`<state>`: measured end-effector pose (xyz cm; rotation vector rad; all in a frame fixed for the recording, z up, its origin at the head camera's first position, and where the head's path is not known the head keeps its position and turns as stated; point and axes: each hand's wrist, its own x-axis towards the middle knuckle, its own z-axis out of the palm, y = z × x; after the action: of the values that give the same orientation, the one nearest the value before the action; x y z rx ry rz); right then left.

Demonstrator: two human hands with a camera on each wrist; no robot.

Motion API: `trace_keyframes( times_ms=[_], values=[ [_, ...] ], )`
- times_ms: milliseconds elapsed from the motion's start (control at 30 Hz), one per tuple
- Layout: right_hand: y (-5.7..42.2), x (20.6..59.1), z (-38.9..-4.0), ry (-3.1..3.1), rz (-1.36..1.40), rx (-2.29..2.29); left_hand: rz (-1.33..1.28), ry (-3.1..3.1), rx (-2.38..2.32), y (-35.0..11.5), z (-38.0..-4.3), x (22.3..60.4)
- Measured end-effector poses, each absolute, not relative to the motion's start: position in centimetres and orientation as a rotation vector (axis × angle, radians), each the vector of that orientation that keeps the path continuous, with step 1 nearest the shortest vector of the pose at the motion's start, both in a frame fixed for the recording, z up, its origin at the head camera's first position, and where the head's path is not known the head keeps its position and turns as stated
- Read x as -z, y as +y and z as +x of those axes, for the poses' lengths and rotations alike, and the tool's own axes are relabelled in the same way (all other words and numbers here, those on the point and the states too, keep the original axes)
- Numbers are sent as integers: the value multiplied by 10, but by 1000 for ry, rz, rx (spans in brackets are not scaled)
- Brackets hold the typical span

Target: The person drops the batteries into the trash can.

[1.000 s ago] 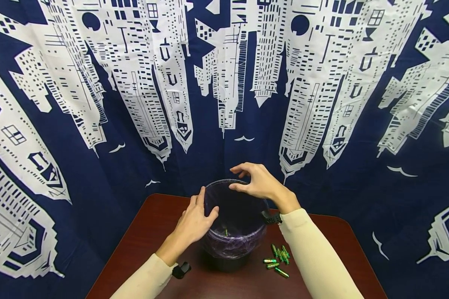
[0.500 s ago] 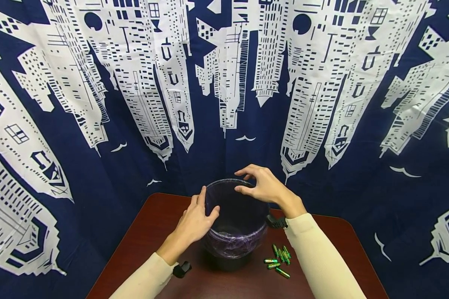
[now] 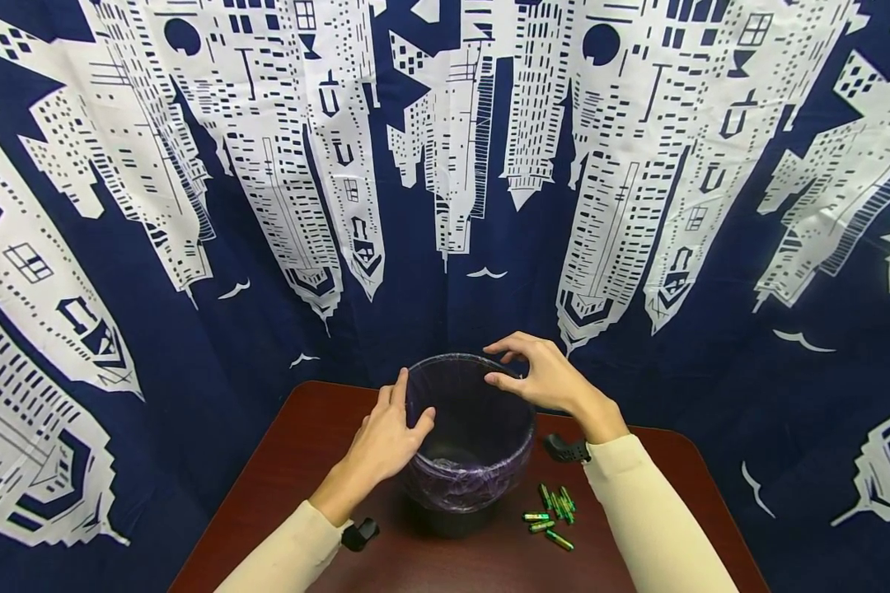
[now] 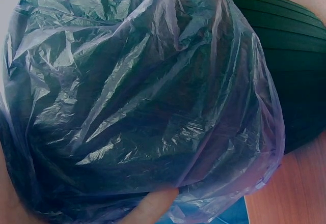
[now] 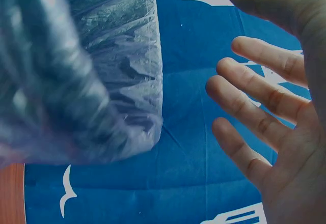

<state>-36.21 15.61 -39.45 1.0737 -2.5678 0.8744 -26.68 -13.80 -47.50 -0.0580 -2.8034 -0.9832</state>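
Observation:
A small dark bin [image 3: 456, 519], lined with a purple plastic bag [image 3: 482, 473], stands on the brown table [image 3: 289, 461]. My left hand [image 3: 408, 405] grips its left rim, thumb inside and fingers outside. In the left wrist view the crinkled bag [image 4: 142, 96] fills the frame over the bin's ribbed dark green wall [image 4: 295, 56], with one fingertip [image 4: 153, 206] pressing on the plastic. My right hand [image 3: 515, 369] hovers just above the bin's far right rim, fingers loosely spread and holding nothing. The right wrist view shows that empty palm [image 5: 275, 122] beside the bag's edge [image 5: 117, 81].
Several green batteries [image 3: 552, 512] lie loose on the table to the right of the bin. A blue curtain [image 3: 445, 165] printed with white buildings hangs close behind the table. The table's front edge lies under my forearms.
My right hand has drifted right, from over the bin's opening toward its far right rim. A small green thing seen inside the bin a second ago is out of sight. The left hand stayed put.

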Motion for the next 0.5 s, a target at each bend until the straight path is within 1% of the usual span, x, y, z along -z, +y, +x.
trace_keyframes(
  times_ms=[500],
  values=[
    [191,407,-353,-2571,988,-872,-57,-2807,978,-139,-267,475]
  ],
)
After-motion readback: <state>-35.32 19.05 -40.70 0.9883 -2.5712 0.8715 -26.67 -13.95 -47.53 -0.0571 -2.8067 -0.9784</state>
